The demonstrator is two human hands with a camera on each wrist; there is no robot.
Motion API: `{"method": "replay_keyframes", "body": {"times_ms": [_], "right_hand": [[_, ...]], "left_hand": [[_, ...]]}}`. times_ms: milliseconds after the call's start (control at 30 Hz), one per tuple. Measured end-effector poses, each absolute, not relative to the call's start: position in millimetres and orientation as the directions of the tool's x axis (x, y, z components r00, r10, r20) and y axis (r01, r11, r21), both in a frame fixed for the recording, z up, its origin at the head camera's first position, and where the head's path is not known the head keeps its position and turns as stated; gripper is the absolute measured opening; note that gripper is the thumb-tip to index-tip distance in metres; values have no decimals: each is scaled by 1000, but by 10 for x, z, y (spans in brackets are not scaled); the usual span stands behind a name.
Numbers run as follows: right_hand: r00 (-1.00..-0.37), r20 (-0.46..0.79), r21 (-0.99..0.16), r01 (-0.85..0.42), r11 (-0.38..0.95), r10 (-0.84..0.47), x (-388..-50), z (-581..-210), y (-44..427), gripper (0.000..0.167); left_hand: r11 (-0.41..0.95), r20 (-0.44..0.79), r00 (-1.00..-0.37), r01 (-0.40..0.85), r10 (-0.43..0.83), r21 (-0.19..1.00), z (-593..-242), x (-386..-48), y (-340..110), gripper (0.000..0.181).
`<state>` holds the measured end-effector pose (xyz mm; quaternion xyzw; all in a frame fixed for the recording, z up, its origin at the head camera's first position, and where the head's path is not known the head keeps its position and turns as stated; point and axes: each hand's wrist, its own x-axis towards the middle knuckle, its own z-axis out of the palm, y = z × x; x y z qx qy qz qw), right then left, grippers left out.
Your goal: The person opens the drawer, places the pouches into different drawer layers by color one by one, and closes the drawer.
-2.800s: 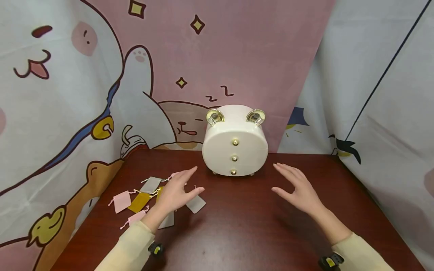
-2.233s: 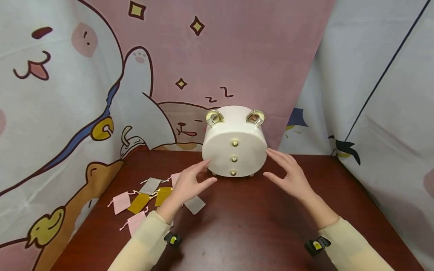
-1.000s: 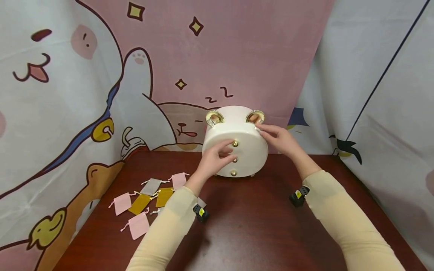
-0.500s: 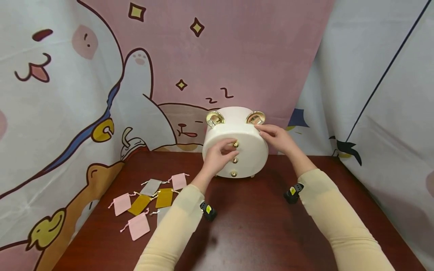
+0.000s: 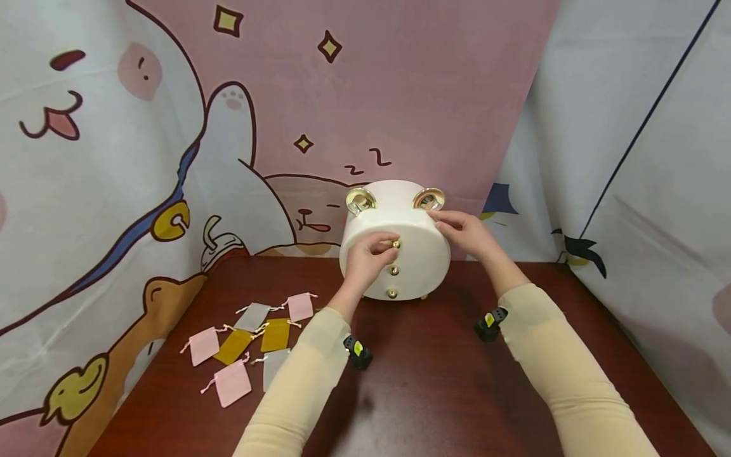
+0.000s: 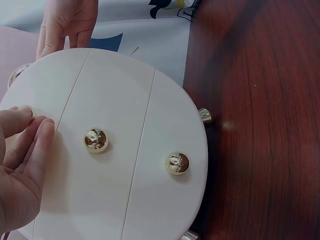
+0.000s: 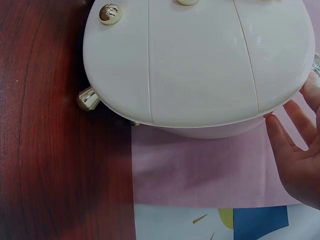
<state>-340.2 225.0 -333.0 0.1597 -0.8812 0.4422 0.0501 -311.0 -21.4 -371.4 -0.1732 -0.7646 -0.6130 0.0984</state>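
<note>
A white oval jewelry box [image 5: 425, 273] stands upright on short gold feet at the back of the table, with a column of gold knobs on its front. Seams split that front into three drawers, plain in the left wrist view. My left hand [image 5: 365, 260] pinches the top knob [image 5: 396, 244] between thumb and fingers; in the left wrist view, the fingertips [image 6: 46, 131] mostly hide this knob. At the box's upper right edge, my right hand [image 5: 471, 238] rests with fairly straight fingers just below the gold ear-shaped ring [image 5: 429, 198]. The drawers look closed.
Several small drawstring pouches lie at the left of the dark red table [image 5: 422, 393]: pink [image 5: 233, 383], mustard [image 5: 276, 335] and grey [image 5: 252, 317] ones. A printed cartoon cloth [image 5: 445, 82] hangs close behind the box and along the sides.
Both hands have moved from over the table to the box. The right came up to its upper right edge; the left reached the top knob and closed its fingers on it.
</note>
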Motion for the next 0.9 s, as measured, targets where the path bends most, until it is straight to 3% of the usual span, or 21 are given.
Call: {"method": "replay_keyframes", "body": {"times_ms": [367, 900], "right_hand": [[-945, 227, -760, -322, 564, -235, -3459, -3367, 2268, 43], [-941, 203, -722, -330, 608, -271, -3457, -3349, 2314, 46]], "left_hand": [[150, 339, -930, 359, 140, 921, -3718, -3015, -213, 24], [51, 414, -905, 421, 100, 906, -3795, -2689, -179, 22]]}}
